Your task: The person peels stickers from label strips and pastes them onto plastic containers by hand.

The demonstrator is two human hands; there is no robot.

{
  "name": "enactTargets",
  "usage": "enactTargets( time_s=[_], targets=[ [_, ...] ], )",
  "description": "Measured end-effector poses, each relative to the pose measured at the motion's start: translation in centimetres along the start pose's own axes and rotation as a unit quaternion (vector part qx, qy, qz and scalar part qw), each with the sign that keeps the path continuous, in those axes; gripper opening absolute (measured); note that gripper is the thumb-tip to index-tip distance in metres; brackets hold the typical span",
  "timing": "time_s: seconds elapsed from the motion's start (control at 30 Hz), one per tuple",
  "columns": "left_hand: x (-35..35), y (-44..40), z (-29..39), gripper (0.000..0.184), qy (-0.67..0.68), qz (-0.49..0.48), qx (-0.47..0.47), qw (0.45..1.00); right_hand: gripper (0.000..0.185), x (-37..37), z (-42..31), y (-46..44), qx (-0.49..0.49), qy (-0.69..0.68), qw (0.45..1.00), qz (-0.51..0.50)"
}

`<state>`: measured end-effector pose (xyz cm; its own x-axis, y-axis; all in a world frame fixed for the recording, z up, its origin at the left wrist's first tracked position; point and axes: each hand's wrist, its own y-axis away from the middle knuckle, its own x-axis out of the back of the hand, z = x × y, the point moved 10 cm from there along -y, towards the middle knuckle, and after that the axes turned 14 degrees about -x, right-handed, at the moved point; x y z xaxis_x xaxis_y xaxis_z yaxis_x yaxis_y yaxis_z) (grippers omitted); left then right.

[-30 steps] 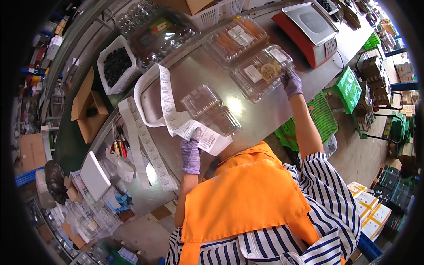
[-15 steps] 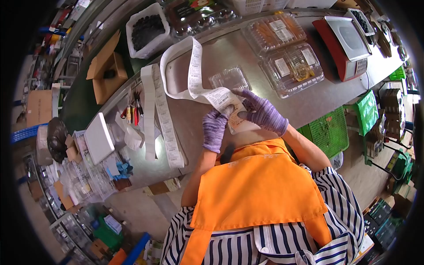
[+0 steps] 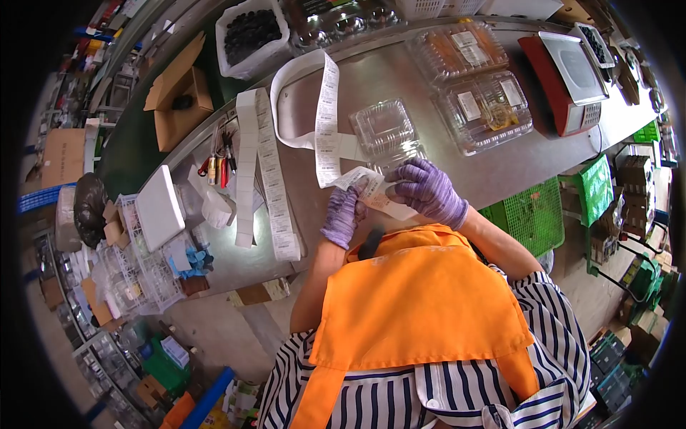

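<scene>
A long strip of printed white labels loops over the metal table and ends at my hands. My left hand, in a purple knit glove, is closed on the strip near its end. Beside it my right hand, gloved alike, has its fingers bent together at the right edge of the end label. Its fingertips are partly hidden. Just beyond my hands lies a clear plastic clamshell box, its near part partly covered by my right hand.
Filled clamshell boxes sit at the right, near a red scale. At the left are more label strips, several hand tools and an open carton. A white tub of dark fruit stands at the back.
Both hands and the label strip's end have come lower, nearer the apron. More of the clear box shows beyond them. The view has shifted slightly.
</scene>
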<state>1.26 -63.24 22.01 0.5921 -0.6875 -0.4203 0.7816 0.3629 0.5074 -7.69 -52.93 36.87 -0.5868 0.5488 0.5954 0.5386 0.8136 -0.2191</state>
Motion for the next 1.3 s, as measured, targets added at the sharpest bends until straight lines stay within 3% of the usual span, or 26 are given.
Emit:
enactTargets(
  time_s=[0.07,0.1,0.13,0.2,0.27,0.3,0.33,0.4,0.53,0.67,0.73,0.87,0.93,1.0,1.03,1.1,1.17,1.2,1.27,1.3],
  targets=[
    [1.1,-0.2,-0.5,0.021,-0.025,-0.002,-0.004,1.0,0.013,-0.2,1.5,0.1,-0.068,-0.125,0.989,-0.034],
    [2.3,-0.9,-0.8,0.022,-0.078,-0.01,-0.045,0.996,0.01,0.2,4.3,0.9,-0.175,-0.198,0.965,-0.004],
    [3.4,-1.2,-1.4,0.021,-0.142,-0.021,-0.048,0.988,0.011,0.6,7.3,1.8,-0.262,-0.329,0.905,0.06],
    [6.2,-1.6,-2.5,0.02,-0.27,-0.043,-0.053,0.96,0.014,0.6,12.0,2.6,-0.353,-0.28,0.891,0.058],
    [10.4,-1.6,-4.3,0.035,-0.542,-0.104,0.009,0.834,0.017,-0.8,14.7,3.8,-0.417,-0.206,0.885,0.004],
    [10.2,-1.2,-3.2,0.037,-0.548,-0.146,0.005,0.824,0.019,-1.3,15.7,4.4,-0.448,-0.167,0.878,-0.023],
    [9.5,-0.5,-1.9,0.039,-0.552,-0.187,0.003,0.813,0.019,-1.5,16.0,4.8,-0.453,-0.167,0.876,-0.023],
    [8.5,0.3,4.2,0.036,-0.635,-0.156,-0.015,0.756,0.02,-2.3,16.1,4.9,-0.461,-0.167,0.871,-0.029],
    [7.8,-2.4,13.6,0.03,-0.516,-0.006,-0.168,0.84,0.021,-2.5,14.9,4.0,-0.453,-0.128,0.882,-0.004],
    [3.3,-8.4,18.9,0.029,-0.512,0.036,-0.257,0.819,0.025,-2.4,14.1,3.4,-0.413,0.011,0.911,0.023],
    [2.0,-13.8,19.7,0.034,-0.5,0.026,-0.309,0.809,0.037,-3.2,14.2,3.7,-0.402,0.09,0.911,-0.008],
    [-1.4,-22.7,19.0,0.053,-0.632,0.001,-0.281,0.722,0.052,-3.2,14.8,3.9,-0.419,0.133,0.898,0.002],
    [-1.9,-25.7,16.5,0.049,-0.706,-0.034,-0.237,0.666,0.052,-1.9,13.9,3.5,-0.442,0.171,0.88,0.007],
    [1.0,-29.6,12.5,0.045,-0.501,-0.093,-0.232,0.829,0.048,-1.5,13.7,3.0,-0.423,0.145,0.894,0.017],
    [-1.2,-25.6,14.3,0.045,-0.454,-0.066,-0.268,0.847,0.046,-1.4,13.7,2.8,-0.41,0.12,0.904,0.021],
    [-1.8,-21.3,15.4,0.047,-0.4,-0.106,-0.37,0.832,0.04,-1.1,13.3,1.9,-0.381,0.038,0.922,0.056],
    [-3.9,-13.5,17.1,0.052,-0.404,-0.143,-0.456,0.78,0.031,-0.1,11.5,-0.5,-0.346,-0.077,0.928,0.11],
    [-3.9,-11.0,16.7,0.052,-0.383,-0.157,-0.44,0.797,0.034,-0.1,11.2,-2.0,-0.379,-0.13,0.912,0.092],
    [-3.7,-6.3,16.0,0.053,-0.406,-0.147,-0.449,0.782,0.039,-0.6,10.7,-5.0,-0.315,-0.329,0.881,0.127],
    [-2.6,-5.1,14.3,0.053,-0.39,-0.141,-0.382,0.826,0.04,-2.3,11.6,-6.0,-0.352,-0.419,0.833,0.08]
  ],
)
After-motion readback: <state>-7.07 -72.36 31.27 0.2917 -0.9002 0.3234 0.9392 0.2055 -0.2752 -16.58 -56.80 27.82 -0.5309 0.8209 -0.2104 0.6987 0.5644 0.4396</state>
